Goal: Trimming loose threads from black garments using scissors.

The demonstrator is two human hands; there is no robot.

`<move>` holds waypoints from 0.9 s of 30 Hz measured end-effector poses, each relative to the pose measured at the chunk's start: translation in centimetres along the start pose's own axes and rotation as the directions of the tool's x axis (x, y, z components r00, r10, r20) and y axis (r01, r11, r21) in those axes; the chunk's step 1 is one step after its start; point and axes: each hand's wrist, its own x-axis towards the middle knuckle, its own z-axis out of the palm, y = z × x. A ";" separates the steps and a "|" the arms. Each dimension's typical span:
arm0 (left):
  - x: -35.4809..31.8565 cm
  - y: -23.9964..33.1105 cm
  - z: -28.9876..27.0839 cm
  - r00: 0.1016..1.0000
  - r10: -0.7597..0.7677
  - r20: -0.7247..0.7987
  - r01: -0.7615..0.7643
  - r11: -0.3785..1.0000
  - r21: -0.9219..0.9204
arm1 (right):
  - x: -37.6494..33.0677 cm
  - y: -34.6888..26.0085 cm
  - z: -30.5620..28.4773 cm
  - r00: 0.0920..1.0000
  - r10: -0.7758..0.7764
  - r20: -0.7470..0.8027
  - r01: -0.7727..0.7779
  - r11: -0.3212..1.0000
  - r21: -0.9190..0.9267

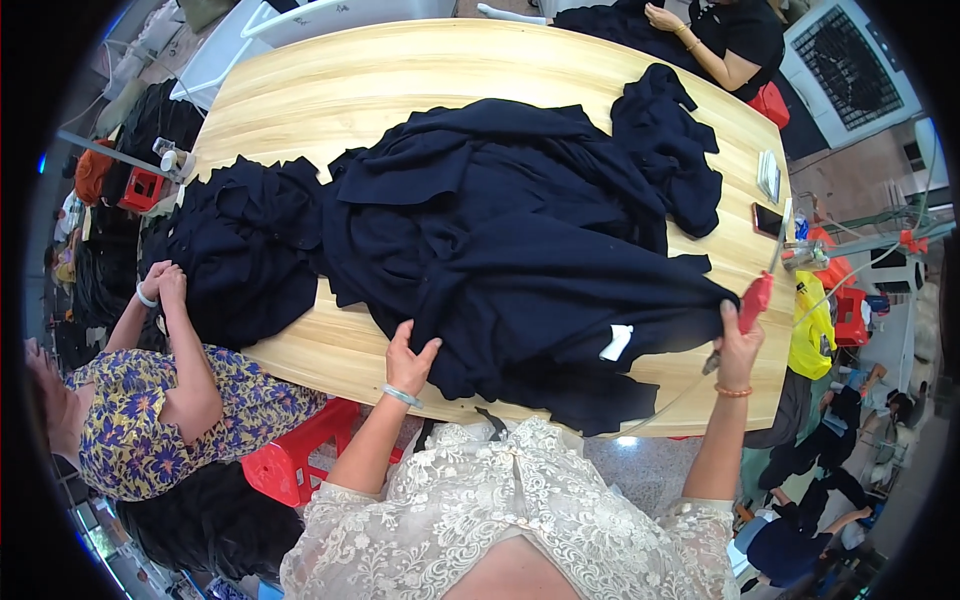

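Observation:
A large navy garment (540, 230) lies spread in folds over the wooden table (400, 55), with a small white label (617, 342) near its front edge. My left hand (408, 362) rests on the garment's near edge, thumb and fingers apart. My right hand (737, 350) closes round a red-handled tool (757, 302) with a slim pale tip pointing away and a grey end by the wrist. The fingertips of this hand also meet the garment's right corner; whether they pinch the cloth is hard to tell.
More navy clothing (245, 240) lies at left, before a seated person's clasped hands (165, 282). Another navy piece (665, 145) sits far right. A phone (768, 220) and white tags (768, 175) lie by the right edge. A second person's hand (663, 17) shows beyond. Near left stands a red stool (290, 465).

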 end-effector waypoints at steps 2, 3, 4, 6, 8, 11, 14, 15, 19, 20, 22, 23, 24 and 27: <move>0.4 0.5 -0.2 0.987 -0.119 0.110 0.143 0.958 -0.249 | 0.8 -1.0 -1.6 0.999 -0.019 -0.043 0.021 0.999 0.028; 1.1 1.9 -0.9 0.995 -0.016 0.100 0.043 0.961 -0.274 | 1.2 -2.0 -2.1 0.997 -0.051 -0.051 0.053 0.998 0.031; 2.1 3.2 -1.8 0.992 0.088 0.085 -0.059 0.953 -0.298 | 1.6 -3.2 -2.4 0.995 -0.084 -0.059 0.086 0.996 0.034; 4.4 8.1 -4.1 0.980 0.196 0.030 -0.175 0.929 -0.327 | 2.6 -5.0 -2.8 0.985 -0.125 -0.122 0.127 0.992 0.012; 7.7 13.0 -6.5 0.922 0.381 -0.073 -0.388 0.904 -0.181 | 4.4 -6.3 -3.6 0.974 -0.149 -0.169 0.147 0.989 -0.027; 12.7 20.1 -9.6 0.776 0.553 -0.303 -0.577 0.817 0.014 | 8.4 -8.8 -6.4 0.927 -0.185 -0.325 0.217 0.974 0.064; 15.5 27.5 -11.7 0.424 0.752 -0.505 -0.851 0.521 0.062 | 9.2 -14.3 -9.0 0.833 -0.166 -0.528 0.309 0.931 0.194; 15.4 28.7 -12.7 0.213 0.848 -0.485 -0.879 0.383 0.283 | 9.0 -15.2 -9.9 0.804 -0.146 -0.576 0.308 0.931 0.194; 12.8 26.6 -12.6 0.053 0.979 -0.199 -0.819 0.156 0.552 | 5.7 -13.9 -11.4 0.783 -0.299 -0.546 0.278 0.953 -0.124; 12.2 24.6 -12.7 0.110 0.991 -0.080 -0.867 0.135 0.480 | 5.0 -12.1 -12.0 0.817 -0.347 -0.460 0.265 0.935 -0.235; 10.5 20.3 -10.8 0.256 0.960 0.115 -0.892 0.189 0.410 | 3.3 -7.6 -10.4 0.965 -0.188 -0.183 0.123 0.940 -0.318; 10.0 17.4 -9.5 0.362 0.913 0.190 -0.881 0.268 0.390 | 3.3 -3.3 -11.4 0.949 -0.314 -0.006 0.281 0.858 -0.430; 9.0 14.2 -8.0 0.533 0.780 0.327 -0.824 0.392 0.409 | 0.9 -2.3 -8.6 0.997 -0.078 -0.030 0.059 0.909 -0.412; 6.3 6.0 -6.4 0.726 0.261 0.636 -0.663 0.510 0.548 | -2.1 7.9 -8.3 0.978 0.166 0.128 0.028 0.503 -0.864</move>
